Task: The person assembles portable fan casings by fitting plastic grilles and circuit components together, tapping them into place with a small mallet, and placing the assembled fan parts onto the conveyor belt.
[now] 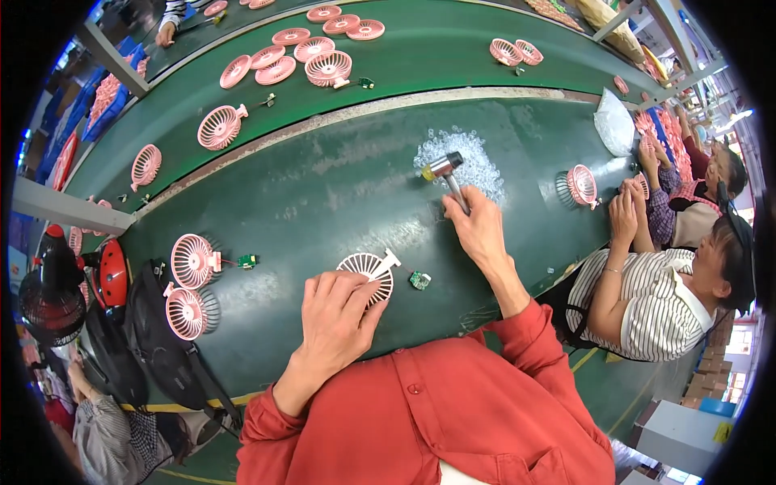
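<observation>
1. Our left hand [335, 311] lies flat, palm down, on the round pink ribbed plastic fan grille [368, 273]; the spread fingers cover its near half, which we judge pins it to the green work surface [323, 194] so it cannot slide.
2. Our right hand [477, 226] is closed around the handle of a small metal-headed mallet [444, 167], whose head is lifted over the bench beyond the grille. The grip sits low on the handle, probably for swing.
3. Just right of the grille lies a small green circuit board [419, 280], apart from both hands, close enough to pick up.
4. At our left edge two assembled pink fan heads [187, 287] rest side by side, near a black bag [153, 323]; they look set aside within reach.
5. Beyond the mallet a heap of small clear plastic pieces [465, 162] is spread on the surface, near the right hand.
6. To the right, a person in a striped shirt [647, 299] has hands near another pink fan [582, 186].
7. Farthest, the green conveyor belt [436, 48] carries scattered pink grilles [323, 56] past all the stations.
</observation>
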A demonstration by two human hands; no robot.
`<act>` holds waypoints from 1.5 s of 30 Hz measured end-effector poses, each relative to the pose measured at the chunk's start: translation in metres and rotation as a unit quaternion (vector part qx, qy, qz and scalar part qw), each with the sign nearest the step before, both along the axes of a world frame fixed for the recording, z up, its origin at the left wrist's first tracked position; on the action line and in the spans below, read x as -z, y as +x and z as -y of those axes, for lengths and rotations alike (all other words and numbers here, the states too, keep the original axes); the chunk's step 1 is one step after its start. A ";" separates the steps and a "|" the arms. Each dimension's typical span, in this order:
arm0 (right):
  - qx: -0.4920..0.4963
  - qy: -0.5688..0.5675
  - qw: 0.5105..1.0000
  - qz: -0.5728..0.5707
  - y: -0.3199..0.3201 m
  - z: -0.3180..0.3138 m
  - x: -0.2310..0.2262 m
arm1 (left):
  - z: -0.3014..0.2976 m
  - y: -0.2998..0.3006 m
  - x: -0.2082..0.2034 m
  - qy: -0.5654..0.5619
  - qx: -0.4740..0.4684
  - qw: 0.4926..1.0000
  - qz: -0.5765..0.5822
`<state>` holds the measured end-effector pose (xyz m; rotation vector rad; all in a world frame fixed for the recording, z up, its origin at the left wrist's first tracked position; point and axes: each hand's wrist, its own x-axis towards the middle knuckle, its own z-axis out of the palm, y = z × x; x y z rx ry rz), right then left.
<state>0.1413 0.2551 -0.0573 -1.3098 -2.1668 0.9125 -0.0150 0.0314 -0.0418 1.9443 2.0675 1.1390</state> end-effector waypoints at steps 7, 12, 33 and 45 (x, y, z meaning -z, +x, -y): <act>-0.039 0.127 0.988 0.082 -0.027 -0.013 0.014 | 0.001 0.001 -0.005 0.012 -0.042 0.999 0.006; -0.041 0.133 0.986 0.093 -0.026 -0.010 0.018 | -0.003 -0.002 -0.005 -0.053 -0.060 0.996 -0.032; -0.094 -0.648 0.683 -0.323 -0.008 0.046 -0.012 | -0.011 -0.005 -0.005 -0.006 0.023 0.989 0.145; -0.095 -0.595 0.718 -0.350 -0.009 0.055 -0.012 | -0.016 -0.006 -0.001 -0.013 0.022 0.975 0.221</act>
